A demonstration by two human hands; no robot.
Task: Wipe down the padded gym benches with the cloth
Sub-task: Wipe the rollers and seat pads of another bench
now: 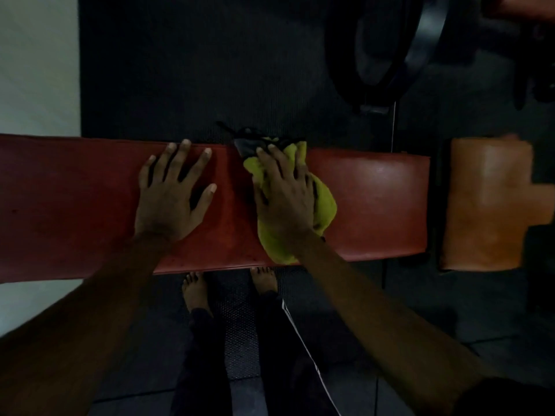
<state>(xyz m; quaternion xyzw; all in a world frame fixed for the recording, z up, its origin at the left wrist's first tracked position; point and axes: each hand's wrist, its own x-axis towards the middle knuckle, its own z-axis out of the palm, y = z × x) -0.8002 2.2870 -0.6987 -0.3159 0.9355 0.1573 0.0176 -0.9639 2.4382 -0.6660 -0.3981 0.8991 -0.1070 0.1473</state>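
A long red padded bench (pixel 369 202) runs across the view from left to right. My right hand (pixel 282 193) lies flat with spread fingers on a yellow-green cloth (pixel 326 205), pressing it onto the bench near the middle. The cloth reaches from the far edge to the near edge of the pad. My left hand (pixel 172 190) rests flat on the bare red pad just left of the cloth, fingers spread and straight.
A second, orange-brown pad (pixel 486 202) sits to the right, beyond a narrow gap. Black gym machine parts (pixel 420 49) stand at the far right. Dark rubber flooring (pixel 195 70) surrounds the bench; my bare feet (pixel 195 292) stand at its near edge. A pale wall (pixel 36 61) is at left.
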